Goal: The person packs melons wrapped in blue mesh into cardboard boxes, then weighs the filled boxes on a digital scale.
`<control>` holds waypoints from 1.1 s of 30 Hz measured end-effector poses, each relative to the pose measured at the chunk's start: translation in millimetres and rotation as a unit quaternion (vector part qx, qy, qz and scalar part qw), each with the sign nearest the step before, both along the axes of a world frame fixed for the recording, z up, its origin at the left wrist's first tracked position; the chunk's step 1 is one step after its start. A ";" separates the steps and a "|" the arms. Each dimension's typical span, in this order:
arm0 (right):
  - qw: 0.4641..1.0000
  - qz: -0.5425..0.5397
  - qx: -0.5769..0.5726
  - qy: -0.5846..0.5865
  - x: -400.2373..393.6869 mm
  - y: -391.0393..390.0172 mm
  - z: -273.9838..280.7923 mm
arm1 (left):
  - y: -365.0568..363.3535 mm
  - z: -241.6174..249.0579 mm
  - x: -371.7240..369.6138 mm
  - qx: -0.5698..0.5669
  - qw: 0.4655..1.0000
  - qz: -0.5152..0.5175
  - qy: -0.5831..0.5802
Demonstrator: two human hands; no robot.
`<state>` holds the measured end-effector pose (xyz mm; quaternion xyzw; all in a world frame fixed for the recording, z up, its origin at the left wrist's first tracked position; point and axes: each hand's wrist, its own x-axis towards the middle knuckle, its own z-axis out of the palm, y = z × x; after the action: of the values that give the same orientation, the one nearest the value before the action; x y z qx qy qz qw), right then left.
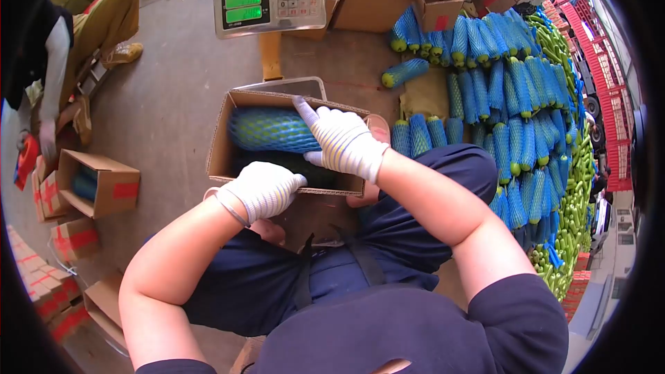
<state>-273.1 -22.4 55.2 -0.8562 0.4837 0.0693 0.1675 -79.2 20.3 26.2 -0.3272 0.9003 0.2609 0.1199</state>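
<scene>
An open cardboard box (219, 140) sits on the scale's platform in front of me. Inside it lies a green vegetable in blue foam netting (267, 129), with a dark gap below it. My left hand (267, 189), in a white striped glove, has its fingers closed over the box's near edge. Also gloved, my right hand (341, 140) reaches over the box's right part, index finger stretched toward the far rim and thumb apart, touching the netted vegetable's right end.
The scale display (270, 0) stands beyond the box. Rows of netted vegetables (516, 90) and loose green ones (564, 235) lie to the right. More cartons (370, 0) are behind; another open box (114, 190) is at left. A co-worker (104, 21) sits upper left.
</scene>
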 end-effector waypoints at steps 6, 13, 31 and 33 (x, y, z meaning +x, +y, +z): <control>0.997 0.066 -0.036 0.032 -0.7 2.9 -64.9 | -1.2 6.9 -3.7 0.041 0.999 0.010 0.001; 0.991 0.010 0.068 0.116 -13.2 3.2 -41.4 | 4.4 -0.6 -3.7 0.023 1.000 0.003 0.001; 0.999 0.029 0.025 -0.013 3.9 2.1 -9.5 | 1.3 8.5 -4.7 0.070 0.996 0.052 0.035; 0.977 0.014 -0.048 -0.209 -29.7 4.2 16.8 | -0.7 11.7 -2.9 0.118 0.988 0.075 0.057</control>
<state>-302.7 -18.2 72.0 -0.8653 0.4292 -0.1319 0.2228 -82.1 19.6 37.9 -0.3616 0.8414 0.3922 0.0860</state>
